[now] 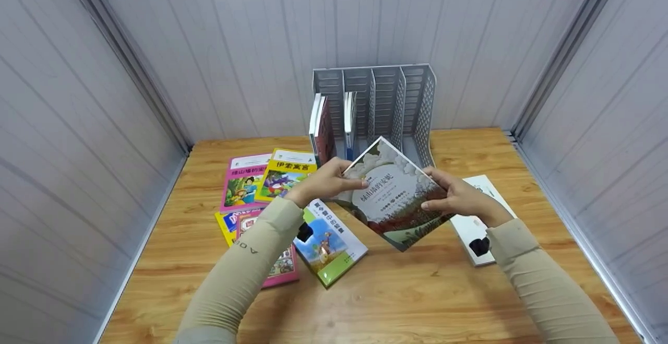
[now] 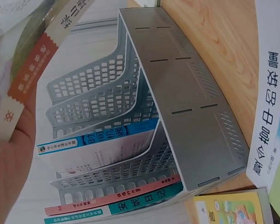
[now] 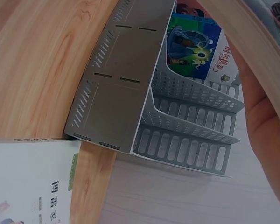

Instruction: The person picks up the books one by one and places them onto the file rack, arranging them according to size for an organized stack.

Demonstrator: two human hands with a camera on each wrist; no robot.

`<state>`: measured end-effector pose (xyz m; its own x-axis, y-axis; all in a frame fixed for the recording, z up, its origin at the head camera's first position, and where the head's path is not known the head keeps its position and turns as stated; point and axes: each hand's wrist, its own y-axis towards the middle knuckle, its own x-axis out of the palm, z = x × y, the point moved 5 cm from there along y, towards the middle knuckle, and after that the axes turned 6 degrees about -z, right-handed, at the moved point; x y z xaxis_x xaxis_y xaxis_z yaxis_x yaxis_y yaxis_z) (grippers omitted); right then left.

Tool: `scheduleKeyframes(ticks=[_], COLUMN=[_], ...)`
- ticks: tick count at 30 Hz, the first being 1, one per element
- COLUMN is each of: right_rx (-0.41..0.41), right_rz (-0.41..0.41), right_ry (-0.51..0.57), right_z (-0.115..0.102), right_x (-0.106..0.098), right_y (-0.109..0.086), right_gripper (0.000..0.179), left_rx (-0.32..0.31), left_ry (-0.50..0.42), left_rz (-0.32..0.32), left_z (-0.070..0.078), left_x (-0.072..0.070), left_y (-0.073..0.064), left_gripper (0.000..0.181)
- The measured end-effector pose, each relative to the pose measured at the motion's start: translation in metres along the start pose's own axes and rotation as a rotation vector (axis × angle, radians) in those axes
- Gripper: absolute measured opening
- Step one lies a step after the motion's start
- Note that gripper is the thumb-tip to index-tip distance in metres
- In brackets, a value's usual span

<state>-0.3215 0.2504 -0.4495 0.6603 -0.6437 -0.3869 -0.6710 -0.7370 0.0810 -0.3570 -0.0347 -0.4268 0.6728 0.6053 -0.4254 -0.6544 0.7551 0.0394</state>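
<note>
A paperback book (image 1: 386, 203) with a grey-green illustrated cover is held tilted above the table, in front of the rack. My left hand (image 1: 329, 181) grips its left side, thumb on the cover. On the opposite side, my right hand (image 1: 462, 198) holds the edge, thumb also on the front. Behind it stands a grey file rack (image 1: 427, 106) with several compartments. Its leftmost compartment has upright books, including one with a teal spine (image 2: 147, 201) and one with a pink spine (image 2: 116, 192). A blue-spined book (image 2: 100, 139) stands in the second compartment.
Left on the wooden table (image 1: 386, 302) lie a pink book (image 1: 240, 190), a yellow book (image 1: 282, 169) and a pink-edged book (image 1: 284, 268) over another. A blue-and-green book (image 1: 329, 245) lies below my left wrist. Under my right wrist is a white book (image 1: 469, 234). Panel walls enclose the table.
</note>
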Motion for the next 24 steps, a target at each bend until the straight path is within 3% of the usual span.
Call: scheduleKeyframes(ticks=[6,11,17,20,24], right_rx=[0.011,0.004,0.041,0.063,0.075], right_rz=[0.018,0.083,0.274,0.385,0.473], right_ry=[-0.039,-0.098,-0.173,-0.188,-0.198], right_z=[-0.009,-0.02,-0.023,-0.02,-0.009], right_x=[-0.007,-0.016,-0.036,-0.048,-0.06], right_y=[0.006,0.012,0.017,0.016,0.014], right_gripper=[0.055,0.058,0.079,0.077,0.069], left_rx=[0.015,0.047,0.057,0.053,0.06], left_ry=[0.01,0.02,0.027,0.019,0.026], left_rz=[0.038,0.055,0.138,0.205,0.314], left_z=[0.007,0.016,0.026,0.032,0.039], left_x=[-0.006,-0.016,-0.032,-0.041,-0.052], left_y=[-0.003,-0.005,-0.008,-0.011,-0.017], left_gripper=[0.02,0.023,0.031,0.032,0.032])
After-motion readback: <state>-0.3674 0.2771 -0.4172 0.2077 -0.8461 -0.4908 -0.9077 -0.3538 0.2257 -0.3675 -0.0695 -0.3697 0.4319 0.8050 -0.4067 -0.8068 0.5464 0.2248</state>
